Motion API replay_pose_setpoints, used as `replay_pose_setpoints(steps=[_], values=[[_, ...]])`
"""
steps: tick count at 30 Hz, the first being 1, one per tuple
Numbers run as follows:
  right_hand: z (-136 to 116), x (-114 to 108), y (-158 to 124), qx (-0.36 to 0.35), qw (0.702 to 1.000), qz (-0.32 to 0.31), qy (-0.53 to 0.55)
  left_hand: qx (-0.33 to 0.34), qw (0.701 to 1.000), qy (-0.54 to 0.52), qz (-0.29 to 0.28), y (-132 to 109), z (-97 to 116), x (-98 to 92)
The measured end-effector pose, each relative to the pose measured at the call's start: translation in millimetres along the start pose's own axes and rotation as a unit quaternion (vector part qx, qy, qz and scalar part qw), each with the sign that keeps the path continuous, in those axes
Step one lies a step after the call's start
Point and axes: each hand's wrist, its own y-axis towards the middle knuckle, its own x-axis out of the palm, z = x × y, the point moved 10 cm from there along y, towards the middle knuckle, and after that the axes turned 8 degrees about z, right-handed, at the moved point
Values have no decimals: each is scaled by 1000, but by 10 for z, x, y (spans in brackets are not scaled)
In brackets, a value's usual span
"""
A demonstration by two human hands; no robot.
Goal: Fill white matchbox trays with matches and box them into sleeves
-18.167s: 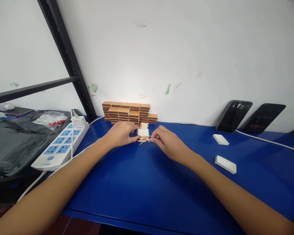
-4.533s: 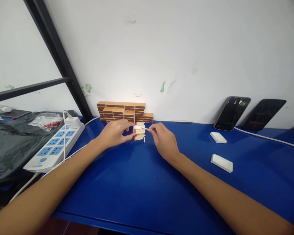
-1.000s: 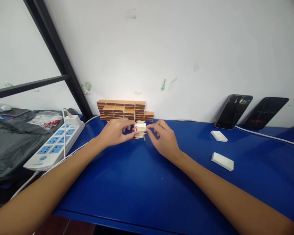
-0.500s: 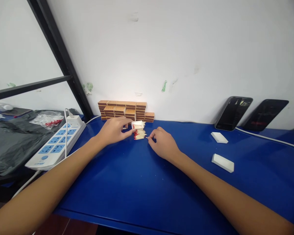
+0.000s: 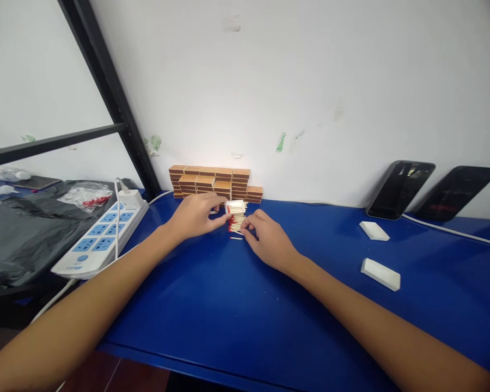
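Observation:
My left hand point(image 5: 198, 216) pinches a small white matchbox tray point(image 5: 236, 204) between thumb and fingers; a few red-headed matches show in it. Right below the tray lies a pile of matches point(image 5: 236, 222), red heads to the left and pale sticks to the right. My right hand point(image 5: 267, 239) is at the pile's right side, thumb and forefinger closed together at the stick ends, apparently on a match. One single match point(image 5: 236, 238) lies apart on the blue table, just in front of the pile.
Stacked matchboxes point(image 5: 206, 182) stand against the wall behind my left hand. A white power strip point(image 5: 102, 239) with cables is on the left, beside a black plastic bag point(image 5: 28, 234). Two white blocks point(image 5: 380, 274) lie on the right; two phones point(image 5: 400, 190) lean on the wall.
My right hand has come left to the pile's edge; the match at its fingertips before is no longer seen there. A single match now lies in front of the pile. The view has shifted slightly.

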Motion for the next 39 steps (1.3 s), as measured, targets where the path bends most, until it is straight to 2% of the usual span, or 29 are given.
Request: replay_pose_setpoints(steps=[5, 16, 23, 33, 37, 39], values=[[36, 64, 10, 1, 999, -35, -22, 6, 1000, -1, 3, -6, 2, -9], [17, 93, 19, -26, 993, -69, -89, 2, 1000, 0, 1, -5, -3, 14], [13, 124, 20, -23, 982, -124, -137, 0, 1000, 3, 0, -10, -18, 15], [11, 102, 22, -27, 983, -117, -136, -2, 1000, 3, -1, -24, -17, 20], [-18, 113, 10, -53, 978, -117, -163, 0, 1000, 1, -6, -20, -24, 38], [-31, 75, 15, -68, 979, -96, -166, -3, 1000, 4, -11, -14, -32, 40]])
